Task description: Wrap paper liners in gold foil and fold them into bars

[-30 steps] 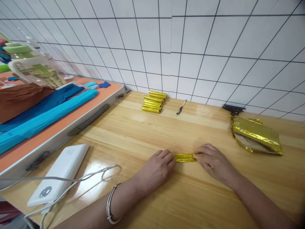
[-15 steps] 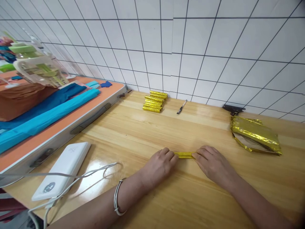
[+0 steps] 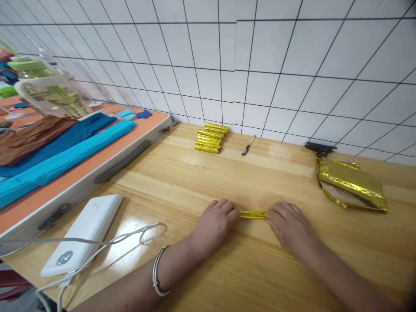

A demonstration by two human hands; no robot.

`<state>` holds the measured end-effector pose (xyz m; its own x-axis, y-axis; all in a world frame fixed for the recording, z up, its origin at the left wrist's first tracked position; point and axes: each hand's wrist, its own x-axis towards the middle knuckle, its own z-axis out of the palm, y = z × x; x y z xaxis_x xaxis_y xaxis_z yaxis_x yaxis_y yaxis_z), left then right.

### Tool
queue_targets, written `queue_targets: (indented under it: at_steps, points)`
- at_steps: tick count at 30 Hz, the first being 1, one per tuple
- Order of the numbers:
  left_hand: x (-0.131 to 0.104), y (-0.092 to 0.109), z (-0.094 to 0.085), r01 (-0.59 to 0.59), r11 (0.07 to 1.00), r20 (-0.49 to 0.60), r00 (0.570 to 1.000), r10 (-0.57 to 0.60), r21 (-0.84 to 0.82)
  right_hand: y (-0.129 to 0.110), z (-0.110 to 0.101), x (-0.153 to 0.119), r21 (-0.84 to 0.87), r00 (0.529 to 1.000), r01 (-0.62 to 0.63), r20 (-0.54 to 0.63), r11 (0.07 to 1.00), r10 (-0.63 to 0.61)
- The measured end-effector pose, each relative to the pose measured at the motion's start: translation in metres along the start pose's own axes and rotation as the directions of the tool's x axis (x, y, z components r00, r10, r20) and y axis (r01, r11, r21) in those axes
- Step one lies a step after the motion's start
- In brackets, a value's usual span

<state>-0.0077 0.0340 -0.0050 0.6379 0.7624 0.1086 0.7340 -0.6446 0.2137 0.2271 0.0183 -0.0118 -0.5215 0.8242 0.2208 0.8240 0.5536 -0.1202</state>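
Between my hands a narrow folded strip of gold foil paper lies level, low over the wooden table. My left hand grips its left end, fingers curled over it; a silver bangle circles that wrist. The right end is pinched by my right hand. Both ends of the strip are hidden under the fingers. Farther back, near the wall, several similar folded gold foil strips lie side by side. A stack of gold foil sheets rests to the right, beyond my right hand.
A pen and a black clip-like object lie near the tiled wall. On the left sits a white power bank with a white cable. Past it, an orange-topped table holds blue and brown cloth and a bottle.
Both hands stay on the gold foil strip, with only slight movement of the fingers. The view has shifted a little. At far left, the brown cloth looks lower and flatter.
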Motion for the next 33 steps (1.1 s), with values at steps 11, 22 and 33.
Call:
queue_targets:
  at_steps: [11, 22, 33]
  points:
    - [0.007, 0.006, 0.003, -0.135, 0.988, 0.056, 0.990, 0.130, 0.081, -0.012, -0.001, 0.009, -0.018, 0.998, 0.061, 0.016, 0.998, -0.061]
    - [0.010, -0.002, 0.007, 0.178, 0.975, -0.035, 0.982, -0.184, -0.131, 0.003, 0.000, 0.016, 0.216, 0.993, -0.112, 0.058, 0.970, 0.102]
    - [0.020, -0.008, -0.003, 0.113, 0.982, 0.048, 0.993, -0.107, -0.149, 0.002, 0.002, 0.016, 0.258, 0.987, -0.157, 0.063, 0.953, 0.146]
